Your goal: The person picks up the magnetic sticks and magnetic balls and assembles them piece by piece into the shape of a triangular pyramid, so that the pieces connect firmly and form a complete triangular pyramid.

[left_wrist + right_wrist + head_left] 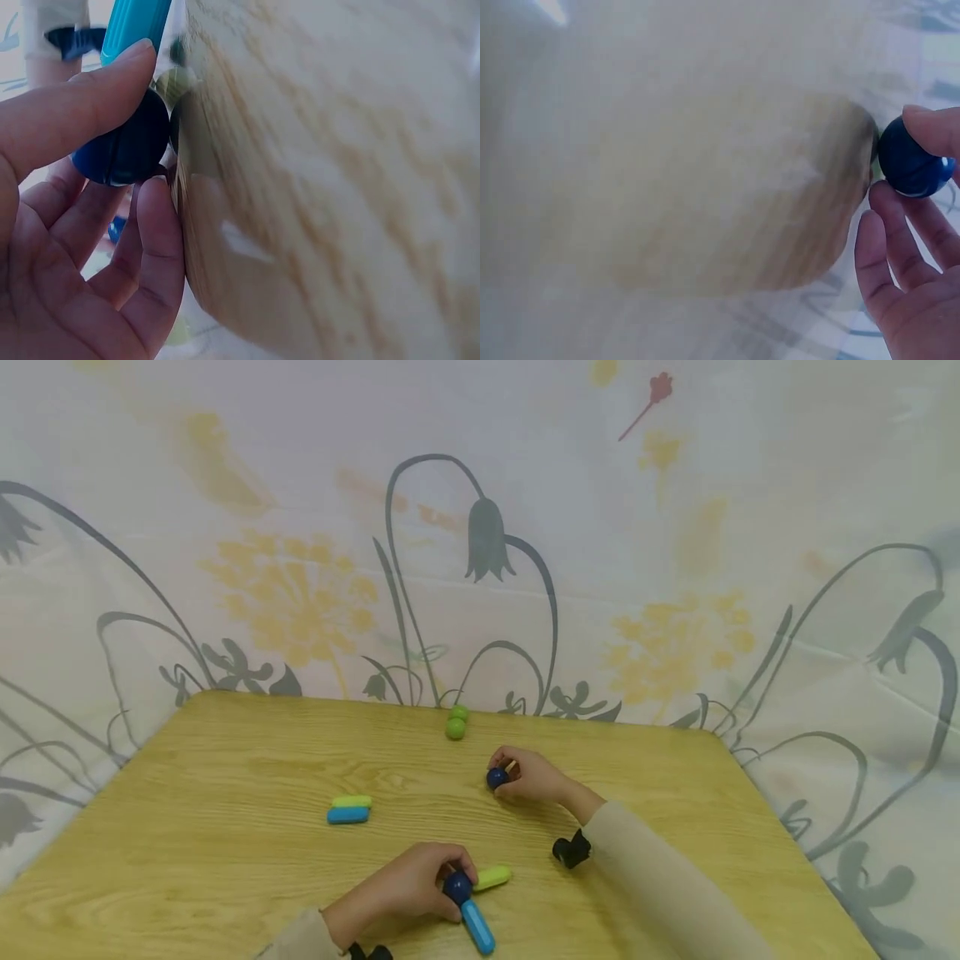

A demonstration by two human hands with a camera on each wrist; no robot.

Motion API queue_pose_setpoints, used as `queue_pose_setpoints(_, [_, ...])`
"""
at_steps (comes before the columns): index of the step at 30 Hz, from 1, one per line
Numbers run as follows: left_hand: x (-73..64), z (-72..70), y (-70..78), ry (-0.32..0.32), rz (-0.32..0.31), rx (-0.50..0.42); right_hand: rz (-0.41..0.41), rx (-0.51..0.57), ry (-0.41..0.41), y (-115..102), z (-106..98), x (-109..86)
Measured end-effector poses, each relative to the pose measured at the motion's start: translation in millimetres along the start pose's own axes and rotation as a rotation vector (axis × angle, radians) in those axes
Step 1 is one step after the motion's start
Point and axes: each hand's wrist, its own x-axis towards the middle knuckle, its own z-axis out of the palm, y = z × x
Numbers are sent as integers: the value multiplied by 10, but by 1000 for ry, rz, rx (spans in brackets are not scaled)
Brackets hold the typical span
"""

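Note:
My left hand grips a dark blue ball near the front of the table. A blue rod extends from that ball toward me, and a yellow-green rod points off to its right. In the left wrist view the thumb lies across the ball where the blue rod meets it. Farther back, my right hand pinches a second dark blue ball between thumb and fingers. The right wrist view shows this ball close to the tabletop, with no rod visible on it.
On the wooden table, a yellow-green rod and a blue rod lie side by side at left. Two green balls, one nearer and one behind, sit by the back edge. A flower-patterned cloth hangs behind.

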Motion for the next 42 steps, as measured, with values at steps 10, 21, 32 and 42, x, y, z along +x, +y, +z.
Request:
queue_pose_setpoints(10, [3,-1,11,8,1,10,-7,33,6,-147,143,-441])
queue_pose_setpoints(21, [-7,3,27,22,22,47,0,99,-16,-267,236,-830])
queue_pose_setpoints(32, [-27,-8,28,32,7,93,5,146,-43,-280,333,-996])
queue_pose_setpoints(42, [3,10,9,12,14,46,-24,178,-16,-310,335,-1047])
